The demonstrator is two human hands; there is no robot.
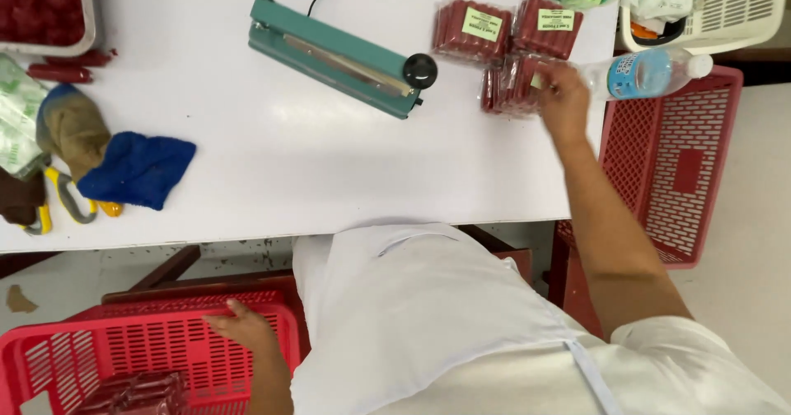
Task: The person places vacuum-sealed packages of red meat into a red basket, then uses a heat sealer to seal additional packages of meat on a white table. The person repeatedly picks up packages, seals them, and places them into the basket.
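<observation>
Our right hand (564, 93) rests fingers-down on a sausage pack (511, 85) on the white worktop (329, 159), gripping unclear, while our open left hand (243, 328) steadies the red basket (124, 353).

Dark red sausage packs in clear wrap (511, 85), each with a pale green label, lie under the right hand's fingers (554, 81). A red plastic lattice basket (124, 349) sits beneath the left hand's fingers (235, 309). A teal metal heat sealer (334, 55) has a black knob.

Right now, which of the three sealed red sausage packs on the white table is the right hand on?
The right hand touches the nearest sealed red sausage pack, below the other two; those two lie untouched, green labels showing.
</observation>
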